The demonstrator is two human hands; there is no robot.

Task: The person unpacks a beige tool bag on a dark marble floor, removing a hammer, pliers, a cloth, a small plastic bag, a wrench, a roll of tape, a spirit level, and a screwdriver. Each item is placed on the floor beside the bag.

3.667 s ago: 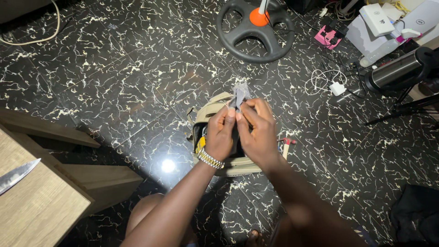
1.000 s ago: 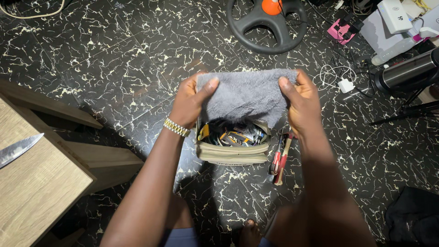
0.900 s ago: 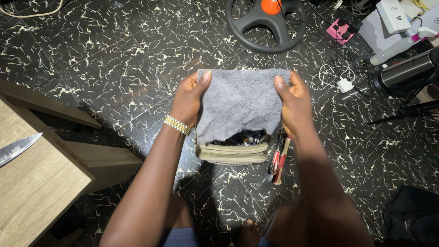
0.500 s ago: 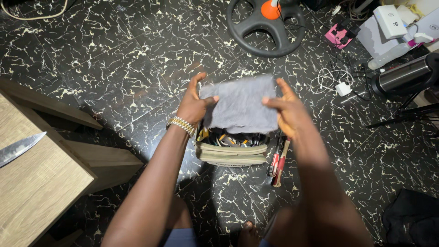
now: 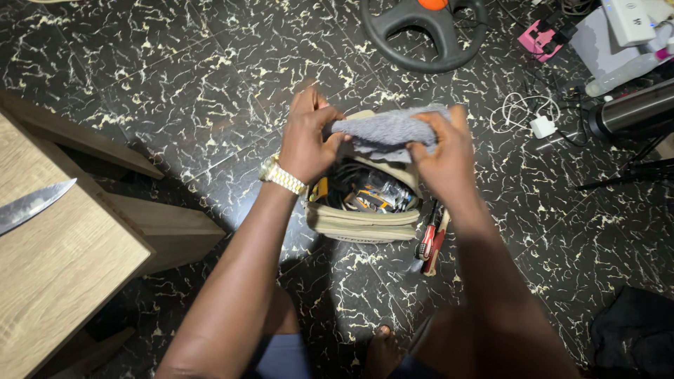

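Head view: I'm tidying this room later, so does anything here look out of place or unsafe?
Yes. A bare knife blade lies at the wooden table's left edge, uncovered. Red-handled tools lie loose on the floor beside the open tan bag.

A white rectangular box (image 5: pixel 630 21) with a small dark mark on its lid lies at the top right corner, well apart from the fingers (image 5: pixel 423 149) and up to their right. It rests on a larger pale grey flat package (image 5: pixel 597 43). Just left of that sits a small pink packet (image 5: pixel 539 40) with dark patches. Nearer, below the fingers, the tan pouch (image 5: pixel 365 226) shows a dark printed label strip on its front edge.
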